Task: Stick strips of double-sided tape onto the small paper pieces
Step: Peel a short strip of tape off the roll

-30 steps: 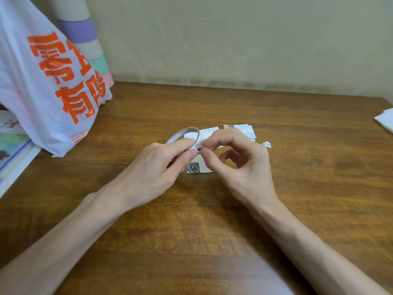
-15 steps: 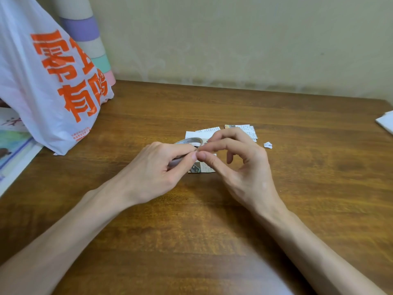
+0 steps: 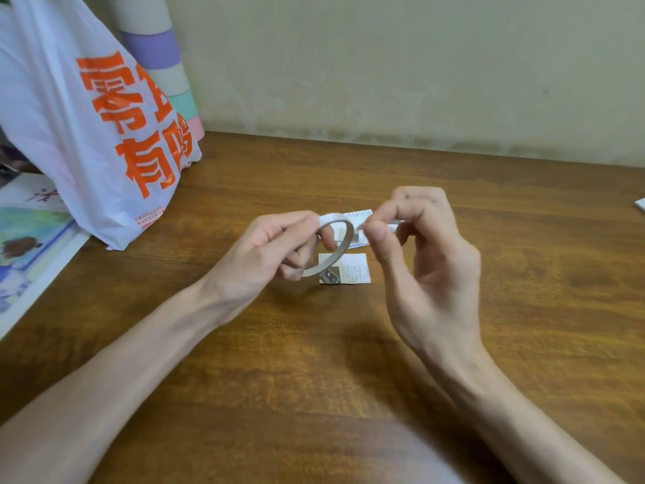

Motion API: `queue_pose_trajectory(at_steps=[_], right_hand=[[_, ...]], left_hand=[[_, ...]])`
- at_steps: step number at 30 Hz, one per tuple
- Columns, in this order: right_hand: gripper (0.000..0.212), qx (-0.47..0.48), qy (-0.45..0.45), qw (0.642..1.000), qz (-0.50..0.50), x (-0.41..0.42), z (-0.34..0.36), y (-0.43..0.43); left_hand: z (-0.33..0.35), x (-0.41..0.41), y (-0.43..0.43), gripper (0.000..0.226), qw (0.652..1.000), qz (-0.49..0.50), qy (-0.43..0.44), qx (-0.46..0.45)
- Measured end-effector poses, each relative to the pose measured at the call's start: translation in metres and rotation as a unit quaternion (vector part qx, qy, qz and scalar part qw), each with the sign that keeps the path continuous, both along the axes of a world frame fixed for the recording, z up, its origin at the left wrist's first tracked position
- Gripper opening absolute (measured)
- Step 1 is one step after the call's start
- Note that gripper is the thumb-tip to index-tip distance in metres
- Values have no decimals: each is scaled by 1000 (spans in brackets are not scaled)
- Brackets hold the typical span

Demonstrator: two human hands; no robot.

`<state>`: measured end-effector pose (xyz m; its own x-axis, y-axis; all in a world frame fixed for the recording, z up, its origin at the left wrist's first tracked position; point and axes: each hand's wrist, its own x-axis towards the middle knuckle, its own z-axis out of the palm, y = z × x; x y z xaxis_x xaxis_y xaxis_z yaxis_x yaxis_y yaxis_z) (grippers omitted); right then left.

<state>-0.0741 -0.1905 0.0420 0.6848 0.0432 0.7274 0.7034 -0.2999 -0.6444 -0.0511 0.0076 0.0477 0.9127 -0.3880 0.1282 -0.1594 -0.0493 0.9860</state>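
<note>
Both hands have risen from the table (image 3: pixel 349 372), left hand (image 3: pixel 265 253) gripping the tape roll (image 3: pixel 333 217), right hand (image 3: pixel 429 260) pinching its end, probably drawing a strip for the paper (image 3: pixel 354 270) below.

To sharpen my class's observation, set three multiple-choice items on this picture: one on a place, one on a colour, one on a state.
1. Where on the wooden table is the white plastic bag?
A. far left
B. far right
C. centre
2. What colour is the bag's lettering?
A. blue
B. orange
C. green
3. What is the left hand doing?
A. lying flat
B. holding the tape roll
C. pointing
Answers: 1 A, it stands at the left edge; 2 B, large orange characters; 3 B, its fingers curl round the ring while the right hand pinches the roll's loose end.
</note>
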Motion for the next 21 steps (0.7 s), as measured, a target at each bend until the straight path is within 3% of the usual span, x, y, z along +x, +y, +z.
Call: queue_pose_trajectory(at_steps=[5, 9, 11, 17, 21], right_hand=[[18, 40, 98, 994, 30, 10, -5, -8], [15, 94, 173, 979, 53, 10, -9, -7], [12, 119, 194, 971, 66, 9, -10, -5], [15, 178, 264, 943, 99, 2, -12, 5], [7, 203, 279, 936, 76, 1, -11, 5]], left_hand=[[3, -4, -8, 47, 999, -11, 22, -37], [3, -9, -11, 40, 996, -46, 29, -65], [4, -11, -9, 44, 991, -76, 73, -82], [-1, -11, -2, 44, 926, -288, 195, -148], [-2, -12, -6, 40, 921, -287, 194, -179]])
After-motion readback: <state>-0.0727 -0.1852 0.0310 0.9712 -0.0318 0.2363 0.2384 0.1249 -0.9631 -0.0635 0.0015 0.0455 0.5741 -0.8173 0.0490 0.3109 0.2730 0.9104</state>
